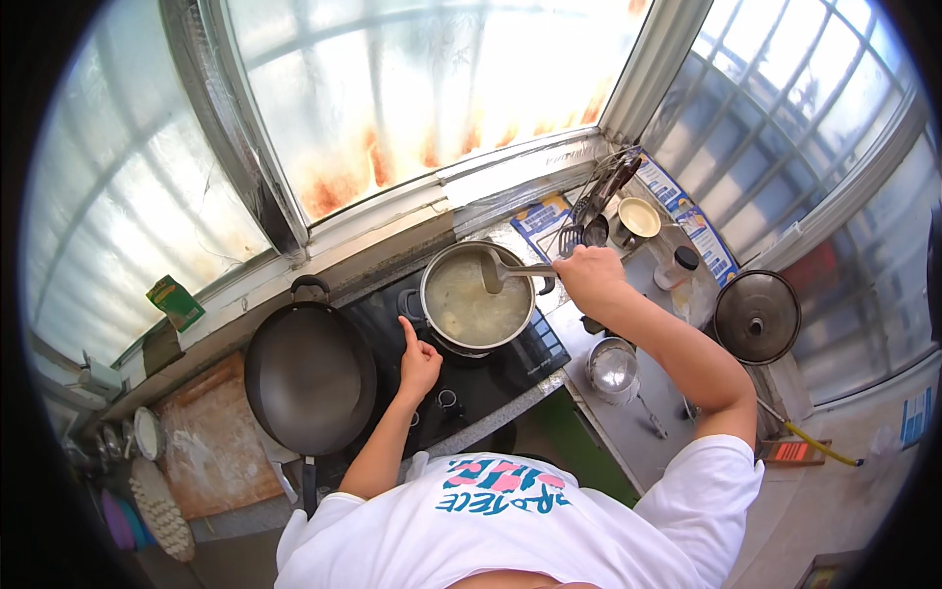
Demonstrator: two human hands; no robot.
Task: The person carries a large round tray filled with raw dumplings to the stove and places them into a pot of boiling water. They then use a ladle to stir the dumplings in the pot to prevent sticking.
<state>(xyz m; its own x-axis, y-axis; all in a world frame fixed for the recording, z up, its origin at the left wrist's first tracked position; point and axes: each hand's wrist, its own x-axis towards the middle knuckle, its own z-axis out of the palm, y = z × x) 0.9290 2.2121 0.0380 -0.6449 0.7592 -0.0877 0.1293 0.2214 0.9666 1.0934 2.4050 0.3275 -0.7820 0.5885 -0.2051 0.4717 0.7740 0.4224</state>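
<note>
A steel pot (429, 311) of cloudy, pale liquid stands on the black cooktop, its contents hard to make out. My right hand (589, 275) grips the handle of a metal spatula (525, 271) from the pot's right. The spatula's broad head dips over the liquid near the middle. Left of the pot, my left hand (421, 365) holds nothing. Its index finger stretches up close to the pot's dark left handle (410, 304), while the other fingers are partly curled. I cannot tell whether the fingertip touches that handle.
A black wok (311, 378) sits to the left, beside a floury wooden board (218, 432). Rightward are a steel strainer or bowl (613, 368), a cream-coloured cup (640, 217), a black-capped jar (675, 268) and a dark lid (757, 317). Windows rise behind.
</note>
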